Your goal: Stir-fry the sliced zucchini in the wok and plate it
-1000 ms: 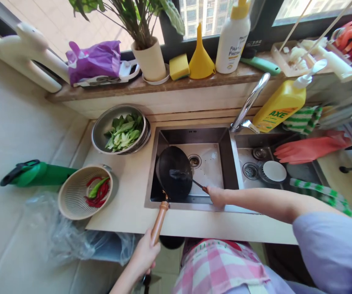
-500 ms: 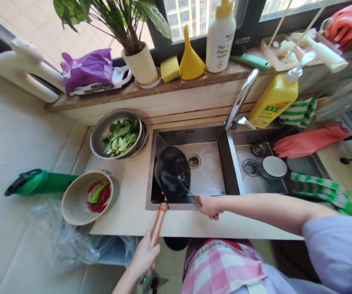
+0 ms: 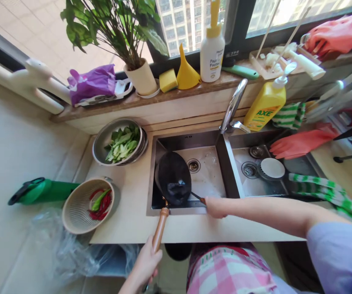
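A black wok (image 3: 173, 175) sits tilted in the left basin of the steel sink (image 3: 215, 167), with a shiny wet patch inside it. Around its wooden handle (image 3: 160, 226), which juts over the counter's front edge, my left hand (image 3: 147, 259) is closed. My right hand (image 3: 216, 207), to the right of the wok, grips a long-handled cooking utensil (image 3: 198, 197) with a dark shaft. That shaft reaches to the wok's right rim; the utensil's head cannot be made out.
Left of the sink stand a metal bowl of green leaves (image 3: 101, 153) and a colander (image 3: 72, 208) with chilies. The faucet (image 3: 233, 104) rises behind the basins, beside a yellow AXE bottle (image 3: 263, 108). A pink glove (image 3: 301, 141) and white strainer (image 3: 272, 168) are at the right basin.
My right hand has drawn slightly right and down with the utensil, whose shaft crossed into the wok before. My left hand keeps hold of the wok handle. The camera view has shifted a little.
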### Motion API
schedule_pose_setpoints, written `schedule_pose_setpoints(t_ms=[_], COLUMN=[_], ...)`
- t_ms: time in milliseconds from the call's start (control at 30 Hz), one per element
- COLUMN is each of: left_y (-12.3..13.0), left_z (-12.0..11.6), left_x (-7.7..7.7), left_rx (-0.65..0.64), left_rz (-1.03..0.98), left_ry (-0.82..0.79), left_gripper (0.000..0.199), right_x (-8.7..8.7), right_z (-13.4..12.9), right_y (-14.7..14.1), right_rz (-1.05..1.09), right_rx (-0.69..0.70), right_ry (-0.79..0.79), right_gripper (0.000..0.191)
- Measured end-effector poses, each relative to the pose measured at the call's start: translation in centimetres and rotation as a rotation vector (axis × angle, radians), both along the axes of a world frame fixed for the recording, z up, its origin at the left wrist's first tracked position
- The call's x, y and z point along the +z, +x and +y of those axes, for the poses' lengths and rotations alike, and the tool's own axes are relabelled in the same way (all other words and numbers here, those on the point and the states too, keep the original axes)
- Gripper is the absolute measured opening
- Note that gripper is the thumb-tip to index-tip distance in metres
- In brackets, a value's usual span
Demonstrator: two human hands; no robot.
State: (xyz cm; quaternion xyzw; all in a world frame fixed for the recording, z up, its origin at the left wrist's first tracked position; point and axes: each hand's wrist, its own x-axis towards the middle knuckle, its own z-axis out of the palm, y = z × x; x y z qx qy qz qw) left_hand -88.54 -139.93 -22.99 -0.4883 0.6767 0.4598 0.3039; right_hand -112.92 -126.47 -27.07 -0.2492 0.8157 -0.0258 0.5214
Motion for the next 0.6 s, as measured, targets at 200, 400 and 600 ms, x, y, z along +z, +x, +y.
schedule_pose_setpoints(t_ms=[200,400,600], left_y=[-0.8,-1.5,-2.3], left_z=[-0.8,-0.5,0.7], left_x=[0.5,-0.1,-0.2], left_rx=[0.097,0.227,0.245], left_rz=[0.101,0.122,0.103], left_ry=[0.179,0.428,0.387], left_gripper=[0.072,0.081,0.065], right_x=[-1.0,0.0,0.6], right_z=[2.7,3.9,2.6], right_y=[-3.0,-5.1,-5.4], right_rz=[0.313,0.367,0.215], right_rx=[0.07,0.123,0.171], right_ry=[-0.01,-0.002,-0.037], right_gripper=[0.037,0.039,0.041])
